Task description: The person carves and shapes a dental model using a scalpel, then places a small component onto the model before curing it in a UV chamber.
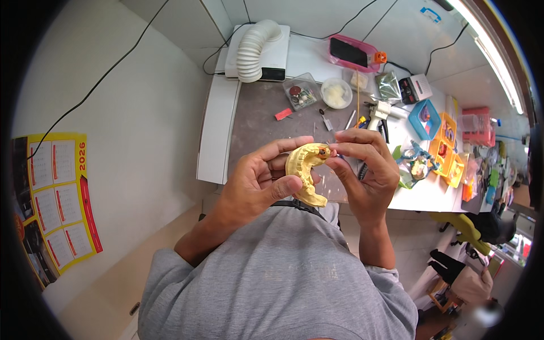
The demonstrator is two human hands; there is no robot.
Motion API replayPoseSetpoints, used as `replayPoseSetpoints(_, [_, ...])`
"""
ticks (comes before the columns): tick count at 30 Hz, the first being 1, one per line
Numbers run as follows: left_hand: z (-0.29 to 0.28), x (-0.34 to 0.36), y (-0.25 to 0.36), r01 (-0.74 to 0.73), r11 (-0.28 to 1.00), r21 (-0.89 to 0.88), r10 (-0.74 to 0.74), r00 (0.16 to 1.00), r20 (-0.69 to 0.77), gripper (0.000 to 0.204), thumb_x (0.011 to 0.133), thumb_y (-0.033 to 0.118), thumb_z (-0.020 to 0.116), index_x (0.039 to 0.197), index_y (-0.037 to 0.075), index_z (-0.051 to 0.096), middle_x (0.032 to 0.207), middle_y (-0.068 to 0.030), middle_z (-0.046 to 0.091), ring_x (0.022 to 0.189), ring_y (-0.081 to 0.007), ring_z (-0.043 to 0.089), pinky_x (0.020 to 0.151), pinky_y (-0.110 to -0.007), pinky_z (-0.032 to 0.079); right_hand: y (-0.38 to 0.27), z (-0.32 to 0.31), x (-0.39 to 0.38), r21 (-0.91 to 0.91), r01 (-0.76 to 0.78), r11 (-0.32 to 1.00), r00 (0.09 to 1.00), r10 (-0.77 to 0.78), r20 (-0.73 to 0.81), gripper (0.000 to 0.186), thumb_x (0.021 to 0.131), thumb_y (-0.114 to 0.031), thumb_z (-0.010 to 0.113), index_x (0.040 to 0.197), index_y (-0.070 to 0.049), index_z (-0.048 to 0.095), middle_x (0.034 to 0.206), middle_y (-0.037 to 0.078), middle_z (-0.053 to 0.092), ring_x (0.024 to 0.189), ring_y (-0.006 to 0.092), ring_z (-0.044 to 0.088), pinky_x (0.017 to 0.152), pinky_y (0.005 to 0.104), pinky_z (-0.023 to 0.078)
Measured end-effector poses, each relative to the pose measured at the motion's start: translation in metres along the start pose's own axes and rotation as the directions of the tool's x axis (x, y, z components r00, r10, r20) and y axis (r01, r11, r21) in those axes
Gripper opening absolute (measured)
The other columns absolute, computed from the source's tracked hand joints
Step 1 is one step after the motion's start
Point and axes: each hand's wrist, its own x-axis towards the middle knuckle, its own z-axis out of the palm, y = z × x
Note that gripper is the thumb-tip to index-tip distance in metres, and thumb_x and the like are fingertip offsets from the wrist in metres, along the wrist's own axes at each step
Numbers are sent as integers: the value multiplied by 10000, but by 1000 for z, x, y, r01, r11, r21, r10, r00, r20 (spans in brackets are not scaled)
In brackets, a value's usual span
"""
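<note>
In front of my chest, a pale yellow, horseshoe-shaped plaster dental cast (306, 180) is held in my left hand (256, 180). The thumb presses on its near side and the fingers curl behind it. A dark spot with reddish marks shows at the cast's upper right end. Right there, my right hand (371, 170) has its thumb and fingertips drawn together in a pinch. A small reddish bit appears at those fingertips, too small to name.
Behind the hands, the grey-brown worktop (258, 113) carries a clear box of small parts (302, 92), a white bowl (336, 93) and a red block (283, 114). A white machine with a ribbed hose (256, 51) stands at the back. Blue (424, 120) and orange trays (443, 150) are at right.
</note>
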Motion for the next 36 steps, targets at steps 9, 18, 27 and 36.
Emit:
replayPoseSetpoints(9, [5,-5,3,-13,999,33,12,1000,14,651,951,138,704,1476,-54,369,1320,-182,602,1186,-214,636,1033,-362,542,-5,1,-1,-3,-21,1000,999,22,49,231,750,-38,846,963,-39,755,988,104,713,898,199,700,750,302,568])
replayPoseSetpoints(18, [3,-4,0,-13,999,36,13,1000,12,660,946,144,714,1472,-56,369,1318,-176,602,1187,-216,637,1033,-357,541,-1,2,-1,86,-48,995,995,41,90,227,758,-25,837,967,-41,751,958,92,720,875,184,695,728,288,546])
replayPoseSetpoints(27, [3,-4,-2,-3,999,40,2,1000,11,663,945,160,720,1470,-53,374,1288,-180,609,1179,-221,644,1034,-358,538,6,5,-4,187,-110,976,991,93,96,220,766,-37,835,975,-57,768,959,82,725,864,168,681,715,276,524])
replayPoseSetpoints(36, [5,-1,-20,-149,988,43,149,989,6,632,968,214,699,1473,-2,386,1265,-172,620,1170,-219,640,1049,-366,506,1,4,-5,58,-62,996,998,61,19,356,747,-6,829,1088,-95,782,949,47,684,899,167,668,720,293,530])
